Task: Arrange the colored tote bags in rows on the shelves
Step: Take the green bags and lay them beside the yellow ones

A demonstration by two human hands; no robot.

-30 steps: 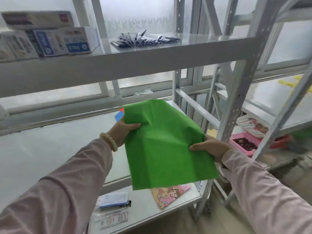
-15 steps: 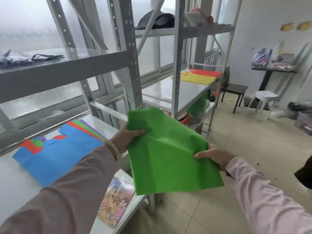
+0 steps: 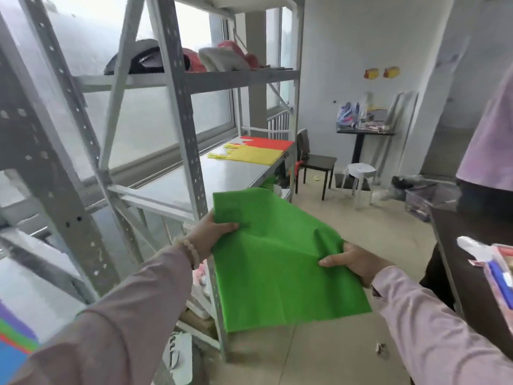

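I hold the green tote bag flat in the air between my two hands, over the tiled floor and just in front of the grey metal rack. It touches no shelf. My left hand pinches its left edge near the upper corner, thumb on top and fingers curled beneath the cloth. My right hand grips the right edge the same way, thumb lying on the green and the other fingers hidden under it. The cloth is creased across the middle, and the side facing me is plain green. A bead bracelet sits on my left wrist.

On the rack's middle shelf, well beyond the bag, a yellow tote bag lies flat with a red tote bag just behind it. At the lower left, a stack of blue, green and purple bags lies on a nearer shelf. The upper shelf carries a dark cap beside pale and pink hats.

Two yellow-and-red stickers hang on the far wall, their writing too small to read. Below them a small black table holds packets with blurred labels. At my right, another person stands by a dark tabletop with packets whose print I cannot read.
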